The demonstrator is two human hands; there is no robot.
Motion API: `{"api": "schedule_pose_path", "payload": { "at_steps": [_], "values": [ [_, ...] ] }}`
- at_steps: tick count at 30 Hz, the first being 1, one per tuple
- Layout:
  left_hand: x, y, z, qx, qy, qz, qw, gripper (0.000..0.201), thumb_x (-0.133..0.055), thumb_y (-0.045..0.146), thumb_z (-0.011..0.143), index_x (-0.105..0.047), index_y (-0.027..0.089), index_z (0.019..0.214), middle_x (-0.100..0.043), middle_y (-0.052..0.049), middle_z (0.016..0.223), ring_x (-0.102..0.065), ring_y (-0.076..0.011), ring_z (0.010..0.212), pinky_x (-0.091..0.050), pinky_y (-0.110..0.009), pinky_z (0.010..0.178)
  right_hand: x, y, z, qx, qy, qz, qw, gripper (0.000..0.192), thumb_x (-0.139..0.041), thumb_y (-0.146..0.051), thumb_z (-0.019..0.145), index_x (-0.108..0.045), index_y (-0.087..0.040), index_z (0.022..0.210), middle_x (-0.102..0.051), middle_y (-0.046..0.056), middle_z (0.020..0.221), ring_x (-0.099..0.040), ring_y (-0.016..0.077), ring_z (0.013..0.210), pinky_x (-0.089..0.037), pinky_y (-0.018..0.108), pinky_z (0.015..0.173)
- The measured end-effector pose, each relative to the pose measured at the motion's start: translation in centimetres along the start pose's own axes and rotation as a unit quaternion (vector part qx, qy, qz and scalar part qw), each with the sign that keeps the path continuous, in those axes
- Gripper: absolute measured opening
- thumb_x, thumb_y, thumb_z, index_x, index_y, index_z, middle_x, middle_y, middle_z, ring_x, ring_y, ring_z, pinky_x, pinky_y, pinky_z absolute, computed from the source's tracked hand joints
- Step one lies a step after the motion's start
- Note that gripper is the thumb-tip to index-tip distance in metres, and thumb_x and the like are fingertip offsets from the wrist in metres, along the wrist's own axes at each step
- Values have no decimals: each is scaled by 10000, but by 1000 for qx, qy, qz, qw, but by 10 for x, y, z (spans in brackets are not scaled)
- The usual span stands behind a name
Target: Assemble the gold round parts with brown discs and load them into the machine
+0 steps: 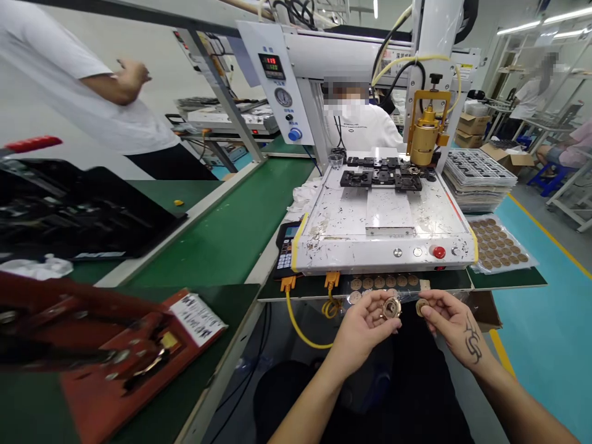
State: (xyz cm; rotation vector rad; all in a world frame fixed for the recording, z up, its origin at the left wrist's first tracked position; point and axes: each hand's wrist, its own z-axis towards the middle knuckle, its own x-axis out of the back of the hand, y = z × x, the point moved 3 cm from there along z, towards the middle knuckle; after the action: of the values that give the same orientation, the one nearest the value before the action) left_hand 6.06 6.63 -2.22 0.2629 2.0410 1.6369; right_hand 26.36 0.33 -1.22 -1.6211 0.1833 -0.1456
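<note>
Brass ring (391, 308) in left hand (365, 324), brass disc (421, 306) in right hand (451, 324)

The left hand (365, 320) holds a round part (391, 308) just left of the right hand (451, 320), which pinches a smaller disc (421, 306); both sit before the desk (509, 280) edge; on the desk stands the dispensing machine (383, 228), a tray of discs (499, 243) to its right, stacked trays (478, 176) behind that; a conveyor belt (231, 228) runs left; a press tool (106, 345) lies nearest, far left.
</note>
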Motion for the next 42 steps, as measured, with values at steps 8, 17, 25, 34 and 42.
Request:
{"api": "schedule_pose_path", "payload": {
  "at_steps": [8,17,25,34,42],
  "values": [
    [8,15,-45,75,84,-189,976,620,-978,287,743,-696,132,1273,-810,-164,1192,-792,-300,1096,-610,-422,1026,-33,-1,4,-42,-79,44,995,372,-861,-513,871,-671,-198,928,-645,-33,604,-574,124,510,-517,261,516],
    [4,20,-69,24,73,-198,977,483,-846,410,908,-743,155,1304,-803,-158,1243,-762,-341,1185,-597,-495,1086,-34,-13,-4,-53,-99,19,993,388,-855,-528,873,-652,-197,865,-645,-24,550,-573,129,467,-486,254,483],
    [3,20,-74,13,69,-190,979,481,-816,431,932,-738,167,1326,-791,-166,1279,-752,-360,1205,-574,-550,1118,-30,-4,-12,-87,-130,61,986,329,-775,-495,967,-619,-212,904,-660,-24,629,-592,135,519,-475,265,535],
    [3,17,-74,46,66,-246,966,475,-850,413,903,-753,146,1283,-796,-175,1269,-745,-371,1220,-564,-547,1131,-37,-9,-16,-125,-178,100,971,330,-740,-477,999,-588,-213,872,-631,-32,665,-545,112,509,-405,247,514],
    [4,11,-74,34,65,-221,972,490,-833,412,917,-741,146,1318,-805,-169,1230,-752,-360,1197,-575,-554,1114,-42,-16,-10,-102,-200,-3,974,388,-715,-539,991,-594,-209,824,-577,-30,648,-462,117,548,-358,266,552]
  ]
}}
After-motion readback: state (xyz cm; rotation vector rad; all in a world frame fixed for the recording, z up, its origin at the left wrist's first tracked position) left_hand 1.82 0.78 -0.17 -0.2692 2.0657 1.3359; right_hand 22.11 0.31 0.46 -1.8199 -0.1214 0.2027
